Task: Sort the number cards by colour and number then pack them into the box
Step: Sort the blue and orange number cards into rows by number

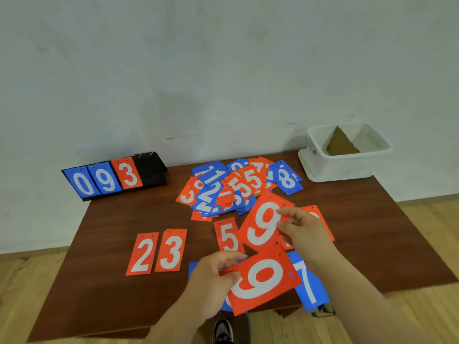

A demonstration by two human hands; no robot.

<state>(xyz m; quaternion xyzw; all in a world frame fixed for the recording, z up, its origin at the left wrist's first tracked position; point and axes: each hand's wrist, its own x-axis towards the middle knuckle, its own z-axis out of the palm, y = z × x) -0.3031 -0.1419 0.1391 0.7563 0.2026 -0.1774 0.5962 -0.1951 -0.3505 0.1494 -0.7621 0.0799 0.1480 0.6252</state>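
Nearest, left grip (pixel 213 271) pinches a red 9 (pixel 263 281), right grip (pixel 303 229) pinches a second red 9 (pixel 263 227); sorting barely begun (short red row (pixel 171 250) laid out), pile (pixel 236 187) unsorted, box (pixel 347 167) cardless.

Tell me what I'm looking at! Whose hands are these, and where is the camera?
No machine here, just a person. The camera sits on their head and looks down, so you see their own two hands. The left hand pinches the near 9, the right hand pinches the far 9; both are red cards. On the brown table lie a red 2, red 3 and red 5, a blue 7, and a jumbled pile of red and blue cards. At the back left stands a flip scoreboard showing 0, 9, 3. At the back right sits the white box.
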